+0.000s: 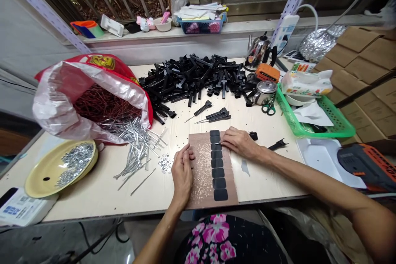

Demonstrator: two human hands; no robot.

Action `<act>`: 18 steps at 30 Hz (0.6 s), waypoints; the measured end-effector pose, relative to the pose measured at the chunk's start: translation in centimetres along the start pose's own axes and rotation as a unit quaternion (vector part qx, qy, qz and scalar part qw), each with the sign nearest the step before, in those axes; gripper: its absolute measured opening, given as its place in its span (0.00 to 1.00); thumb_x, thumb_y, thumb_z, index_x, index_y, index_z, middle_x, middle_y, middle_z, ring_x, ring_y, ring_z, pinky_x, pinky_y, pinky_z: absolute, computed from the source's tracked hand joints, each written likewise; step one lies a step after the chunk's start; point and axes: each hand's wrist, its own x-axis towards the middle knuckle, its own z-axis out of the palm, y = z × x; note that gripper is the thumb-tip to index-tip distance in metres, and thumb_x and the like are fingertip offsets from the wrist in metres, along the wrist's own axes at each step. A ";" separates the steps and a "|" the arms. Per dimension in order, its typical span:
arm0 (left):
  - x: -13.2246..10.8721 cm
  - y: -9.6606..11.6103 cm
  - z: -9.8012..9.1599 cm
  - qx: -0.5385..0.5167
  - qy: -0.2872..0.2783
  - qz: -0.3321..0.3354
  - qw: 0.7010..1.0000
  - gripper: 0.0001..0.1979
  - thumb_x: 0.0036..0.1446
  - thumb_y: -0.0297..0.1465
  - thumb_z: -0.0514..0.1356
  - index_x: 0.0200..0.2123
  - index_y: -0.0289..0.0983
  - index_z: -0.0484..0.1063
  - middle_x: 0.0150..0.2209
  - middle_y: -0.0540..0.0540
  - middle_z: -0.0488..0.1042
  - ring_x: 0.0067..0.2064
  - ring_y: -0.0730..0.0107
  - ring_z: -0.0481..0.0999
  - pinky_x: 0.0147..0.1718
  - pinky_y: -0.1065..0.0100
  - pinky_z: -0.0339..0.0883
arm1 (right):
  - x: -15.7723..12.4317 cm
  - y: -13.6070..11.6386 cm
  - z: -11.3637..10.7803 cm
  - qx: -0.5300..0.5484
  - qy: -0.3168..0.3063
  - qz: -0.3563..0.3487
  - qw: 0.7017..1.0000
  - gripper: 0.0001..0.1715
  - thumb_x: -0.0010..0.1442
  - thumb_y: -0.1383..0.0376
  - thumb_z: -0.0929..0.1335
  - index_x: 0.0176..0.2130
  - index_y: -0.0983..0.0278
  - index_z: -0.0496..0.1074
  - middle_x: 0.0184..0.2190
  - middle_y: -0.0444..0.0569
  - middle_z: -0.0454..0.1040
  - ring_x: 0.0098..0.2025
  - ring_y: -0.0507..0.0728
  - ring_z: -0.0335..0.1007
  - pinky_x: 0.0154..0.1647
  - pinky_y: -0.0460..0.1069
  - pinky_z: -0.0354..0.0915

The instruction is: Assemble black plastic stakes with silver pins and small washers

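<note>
A brown board (201,192) lies flat on the table, bearing pale specks and a column of black rounded-square pads (218,172). My left hand (182,172) grips the board's left edge, its fingers curled together over it. Near the upper end of the column, my right hand (237,142) is closed in a pinch. A thin silvery tip (217,143) pokes out of it over one pad; its kind is too small to tell. Black handled parts with metal shafts (216,115) lie just beyond the board. A black forked part (278,144) lies by my right forearm.
A heap of black plastic parts (192,76) fills the back. At left are a red-and-white sack (55,95) of metal rods, loose rods (136,148) and a yellow bowl (35,177). At right stand a green basket (338,128), cardboard boxes (355,64) and an orange-black power tool (368,163).
</note>
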 end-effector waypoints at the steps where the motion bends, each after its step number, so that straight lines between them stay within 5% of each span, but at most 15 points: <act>1: 0.0 0.0 0.1 -0.011 0.002 -0.004 1.000 0.21 0.62 0.42 0.49 0.52 0.37 0.68 0.41 0.43 0.73 0.38 0.68 0.73 0.33 0.69 0.67 | -0.4 -0.4 0.5 -0.002 0.012 0.013 1.000 0.16 0.67 0.62 0.59 0.38 0.65 0.73 0.35 0.51 0.72 0.39 0.55 0.64 0.38 0.50 0.64; 5: -0.7 -0.1 -0.7 -0.007 0.001 0.034 0.999 0.18 0.62 0.40 0.51 0.49 0.38 0.71 0.40 0.44 0.72 0.37 0.70 0.73 0.36 0.69 0.67 | -1.9 -2.1 1.7 0.013 0.061 0.069 0.996 0.14 0.67 0.62 0.60 0.41 0.65 0.73 0.37 0.52 0.72 0.40 0.55 0.66 0.41 0.51 0.65; 8: -1.9 -0.4 -2.5 0.080 -0.053 0.120 0.988 0.13 0.61 0.36 0.55 0.43 0.40 0.75 0.40 0.45 0.72 0.40 0.67 0.72 0.40 0.67 0.66 | -2.4 -2.8 1.4 0.042 0.071 0.094 0.992 0.13 0.66 0.65 0.60 0.42 0.65 0.72 0.37 0.51 0.71 0.39 0.55 0.68 0.40 0.51 0.66; 12: -3.1 -1.1 -4.2 0.170 -0.155 0.230 0.946 0.10 0.59 0.32 0.58 0.42 0.40 0.76 0.37 0.44 0.70 0.40 0.66 0.71 0.38 0.67 0.66 | -2.5 -3.9 0.1 0.081 0.075 0.103 0.989 0.12 0.65 0.67 0.61 0.43 0.66 0.71 0.37 0.51 0.70 0.38 0.54 0.68 0.39 0.50 0.67; 18: -3.4 -1.4 -4.1 0.303 -0.179 0.334 0.875 0.10 0.62 0.28 0.54 0.42 0.39 0.74 0.36 0.44 0.72 0.38 0.65 0.67 0.36 0.66 0.65 | -2.4 -6.6 -0.7 0.076 0.033 0.068 0.994 0.15 0.67 0.64 0.59 0.47 0.61 0.72 0.36 0.50 0.69 0.37 0.54 0.67 0.36 0.49 0.66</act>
